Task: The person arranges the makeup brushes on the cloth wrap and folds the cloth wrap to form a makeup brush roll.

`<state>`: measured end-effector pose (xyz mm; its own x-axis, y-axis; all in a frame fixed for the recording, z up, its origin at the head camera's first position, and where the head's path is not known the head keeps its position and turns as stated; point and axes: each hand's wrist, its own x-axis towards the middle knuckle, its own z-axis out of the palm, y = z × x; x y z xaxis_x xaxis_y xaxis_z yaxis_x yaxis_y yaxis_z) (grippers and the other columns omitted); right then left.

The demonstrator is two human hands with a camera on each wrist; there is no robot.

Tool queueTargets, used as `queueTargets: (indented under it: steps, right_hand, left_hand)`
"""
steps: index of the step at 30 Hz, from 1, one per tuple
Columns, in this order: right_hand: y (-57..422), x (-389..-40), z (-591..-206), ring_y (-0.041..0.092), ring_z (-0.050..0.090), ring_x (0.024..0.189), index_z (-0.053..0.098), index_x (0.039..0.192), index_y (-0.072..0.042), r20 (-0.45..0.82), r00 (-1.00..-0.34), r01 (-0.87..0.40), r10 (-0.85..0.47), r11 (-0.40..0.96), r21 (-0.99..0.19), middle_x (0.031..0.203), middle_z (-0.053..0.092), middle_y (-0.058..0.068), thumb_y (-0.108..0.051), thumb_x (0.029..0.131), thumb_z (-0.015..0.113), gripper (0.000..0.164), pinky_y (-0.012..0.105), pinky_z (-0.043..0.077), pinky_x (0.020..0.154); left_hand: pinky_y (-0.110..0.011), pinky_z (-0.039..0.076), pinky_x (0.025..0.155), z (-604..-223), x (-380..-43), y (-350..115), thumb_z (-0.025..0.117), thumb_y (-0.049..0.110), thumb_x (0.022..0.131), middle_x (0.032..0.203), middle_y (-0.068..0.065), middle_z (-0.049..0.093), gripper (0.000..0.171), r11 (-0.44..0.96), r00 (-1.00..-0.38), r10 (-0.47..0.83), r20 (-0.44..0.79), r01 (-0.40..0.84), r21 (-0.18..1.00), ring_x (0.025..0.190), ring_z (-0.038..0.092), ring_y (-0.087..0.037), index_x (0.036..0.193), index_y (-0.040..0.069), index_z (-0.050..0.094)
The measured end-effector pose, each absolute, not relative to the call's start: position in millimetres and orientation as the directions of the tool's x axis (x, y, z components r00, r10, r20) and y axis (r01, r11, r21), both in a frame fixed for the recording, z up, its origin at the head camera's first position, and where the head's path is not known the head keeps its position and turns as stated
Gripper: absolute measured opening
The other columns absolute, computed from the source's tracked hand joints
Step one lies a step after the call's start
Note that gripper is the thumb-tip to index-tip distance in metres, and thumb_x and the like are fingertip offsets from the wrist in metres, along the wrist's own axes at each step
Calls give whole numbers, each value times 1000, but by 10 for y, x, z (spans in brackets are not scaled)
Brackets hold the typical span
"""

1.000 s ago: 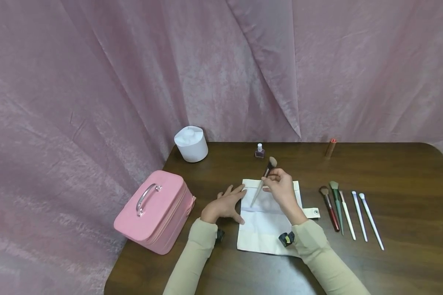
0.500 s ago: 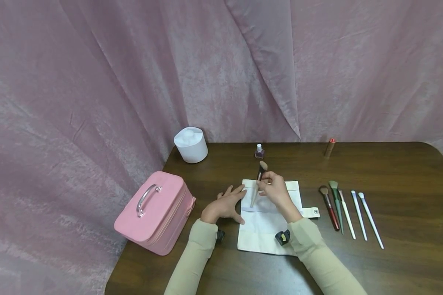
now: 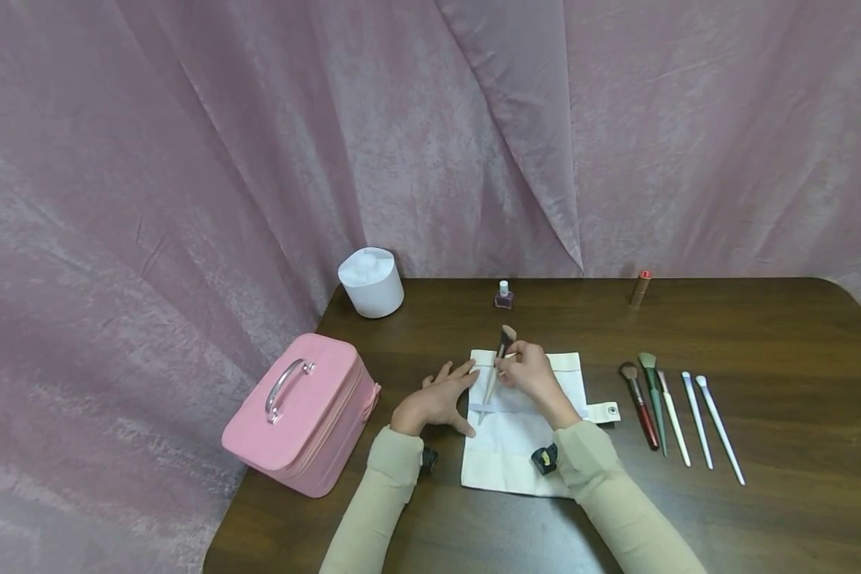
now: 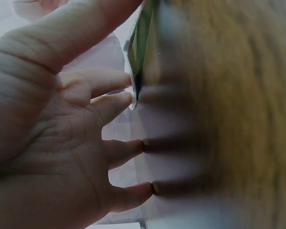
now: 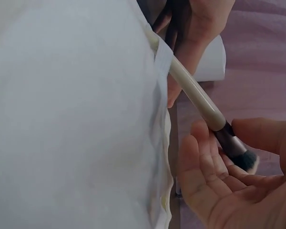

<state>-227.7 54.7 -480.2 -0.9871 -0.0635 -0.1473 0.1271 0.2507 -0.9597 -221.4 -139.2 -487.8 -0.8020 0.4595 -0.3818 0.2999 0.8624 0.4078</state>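
Note:
My right hand (image 3: pixel 534 375) pinches a makeup brush (image 5: pixel 200 98) near its dark ferrule, between thumb and fingers. The brush has a cream handle and a dark, light-tipped head. In the right wrist view its handle passes under a thin white band on a white cloth brush roll (image 3: pixel 509 458). The handle's tip points toward the near left of the roll, and its head sticks out past the far edge. My left hand (image 3: pixel 439 400) has its fingers spread, fingertips at the roll's left edge. A snap tab (image 3: pixel 604 413) extends from the roll's right side.
Several makeup brushes (image 3: pixel 656 406) lie in a row to the right. A pink case (image 3: pixel 297 406) with a metal handle stands at left. Along the back are a white tissue roll (image 3: pixel 373 287), a nail polish bottle (image 3: pixel 504 298) and a lipstick-like tube (image 3: pixel 640 288). A pink curtain hangs behind.
My right hand has moved left and lowered the brush, its handle sliding nearer across the roll and past the band. My left hand has stayed in place.

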Motion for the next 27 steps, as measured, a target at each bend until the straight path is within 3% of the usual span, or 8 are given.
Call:
queueTargets:
  steps: [13,21,27]
  right_hand:
    - [464,-2279,-4791,15,63,61,61,98,7,-222,-971,175,-90,366,-914,76,68,12,-10,98,59,17,24,48,52]
    - [433,-2238,-4845,12,50,52,68,76,-1,-219,-971,147,-95,483,-863,60,61,5,-14,92,62,22,24,37,49]
    - [386,-2198,-4875,12,45,50,63,59,-7,-210,-973,127,-94,538,-834,54,57,-1,-16,89,64,30,24,33,48]
  left_hand:
    - [-62,16,116,-4850,-2219,-1375,91,33,75,170,1,12,105,858,-805,466,-368,310,409,154,6,-36,160,15,32]
    - [-62,17,116,-4839,-2207,-1359,91,32,76,169,1,13,105,859,-807,464,-365,311,406,154,6,-36,160,15,31]
    - [-62,18,116,-4857,-2185,-1384,92,34,75,169,0,14,105,864,-809,460,-366,313,395,154,7,-37,160,14,33]
